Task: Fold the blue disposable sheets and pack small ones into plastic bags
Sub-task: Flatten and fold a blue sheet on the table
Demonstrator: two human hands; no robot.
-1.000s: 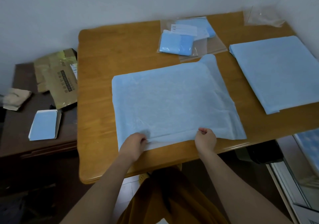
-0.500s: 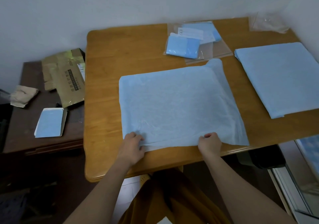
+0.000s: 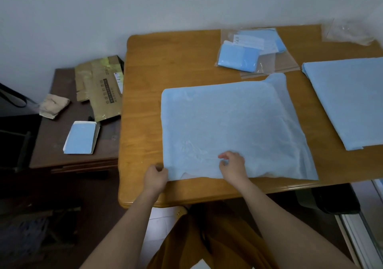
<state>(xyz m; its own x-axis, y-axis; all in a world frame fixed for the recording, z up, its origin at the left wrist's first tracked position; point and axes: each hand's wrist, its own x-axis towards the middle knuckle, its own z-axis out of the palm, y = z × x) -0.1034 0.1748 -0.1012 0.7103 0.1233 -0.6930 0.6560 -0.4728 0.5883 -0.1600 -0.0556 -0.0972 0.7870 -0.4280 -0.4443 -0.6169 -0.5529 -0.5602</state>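
A large blue disposable sheet (image 3: 232, 123), folded into a rough square, lies on the wooden table (image 3: 176, 61). My left hand (image 3: 155, 177) pinches its near left corner at the table's front. My right hand (image 3: 233, 167) rests on the sheet's near edge, fingers curled and pinching the top layer. At the far side lie small folded blue sheets in clear plastic bags (image 3: 248, 51). A second large folded blue sheet (image 3: 348, 100) lies at the right.
An empty plastic bag (image 3: 348, 32) sits at the table's far right corner. A low dark side table (image 3: 62, 140) at the left holds flattened cardboard (image 3: 101, 86), a small blue packet (image 3: 79, 137) and a beige cloth (image 3: 53, 106).
Both hands have slid left along the sheet's near edge: the left one to the corner, the right one to about the middle. The view has shifted.
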